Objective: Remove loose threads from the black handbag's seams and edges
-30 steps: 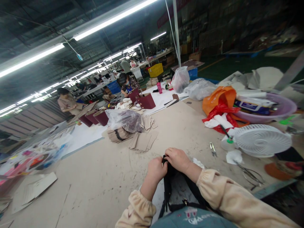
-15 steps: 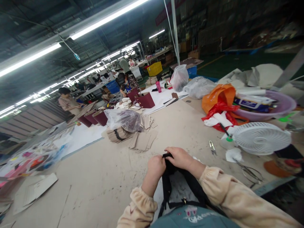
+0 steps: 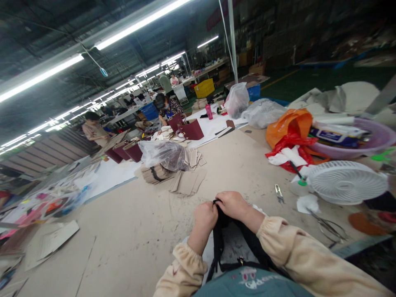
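In the head view my left hand [image 3: 205,216] and my right hand [image 3: 234,205] come together above the table. Both have their fingers closed on the upper edge of a black bag piece [image 3: 218,239]. Its dark side bands run down toward my body, and a small metal clasp [image 3: 240,260] shows near the apron. The fingertips hide most of the pinched edge. Thread snips [image 3: 279,194] lie to the right of my right hand, touched by neither hand.
Tan card pieces [image 3: 187,182] and a plastic-covered stack [image 3: 163,154] lie ahead. To the right are a white fan [image 3: 348,181], scissors [image 3: 329,227], an orange bag [image 3: 289,126] and a purple basin [image 3: 379,138]. Dark red bags [image 3: 192,129] stand farther off, near a co-worker [image 3: 168,109].
The whole view has shifted slightly, so the surroundings sit a little farther right. My hands keep their grip on the black bag piece with barely any movement.
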{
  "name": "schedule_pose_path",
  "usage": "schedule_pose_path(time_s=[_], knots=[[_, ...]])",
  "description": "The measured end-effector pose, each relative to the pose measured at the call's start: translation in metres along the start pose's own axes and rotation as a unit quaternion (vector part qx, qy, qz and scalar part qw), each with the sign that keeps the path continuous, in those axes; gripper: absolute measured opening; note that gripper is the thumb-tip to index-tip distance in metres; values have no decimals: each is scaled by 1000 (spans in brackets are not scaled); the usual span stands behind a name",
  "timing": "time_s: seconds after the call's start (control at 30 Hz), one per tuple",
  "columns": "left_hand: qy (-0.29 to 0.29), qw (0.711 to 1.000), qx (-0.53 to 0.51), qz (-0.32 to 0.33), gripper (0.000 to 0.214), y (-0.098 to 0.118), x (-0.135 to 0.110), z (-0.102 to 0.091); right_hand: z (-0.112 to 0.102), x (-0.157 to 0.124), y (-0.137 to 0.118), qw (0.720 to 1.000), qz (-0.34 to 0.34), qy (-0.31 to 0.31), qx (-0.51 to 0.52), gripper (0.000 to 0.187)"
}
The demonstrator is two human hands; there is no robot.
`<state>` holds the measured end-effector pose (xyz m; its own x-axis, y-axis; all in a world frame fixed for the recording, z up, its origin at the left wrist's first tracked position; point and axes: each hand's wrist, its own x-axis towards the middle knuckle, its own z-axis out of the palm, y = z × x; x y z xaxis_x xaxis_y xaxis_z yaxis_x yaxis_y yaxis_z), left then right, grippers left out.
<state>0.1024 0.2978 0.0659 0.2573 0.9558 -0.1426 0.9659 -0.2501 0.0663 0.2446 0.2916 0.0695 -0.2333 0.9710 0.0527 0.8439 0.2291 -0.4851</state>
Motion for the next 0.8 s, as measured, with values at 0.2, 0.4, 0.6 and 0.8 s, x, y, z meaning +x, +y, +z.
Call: schedule_pose_path(time_s=[0.2, 0.4, 0.6, 0.8], knots=[[9, 1000, -8, -9, 32, 1, -1, 0, 1, -2, 8, 1000, -19, -4, 25, 33], [14, 999, -23, -28, 32, 1, -2, -1, 1, -12, 23, 999, 1, -13, 34, 49], [13, 999, -37, -29, 25, 0, -7, -8, 3, -12, 25, 999, 7, -29, 27, 32], [4, 999, -41, -25, 26, -2, -6, -9, 6, -10, 25, 999, 7, -44, 26, 31]])
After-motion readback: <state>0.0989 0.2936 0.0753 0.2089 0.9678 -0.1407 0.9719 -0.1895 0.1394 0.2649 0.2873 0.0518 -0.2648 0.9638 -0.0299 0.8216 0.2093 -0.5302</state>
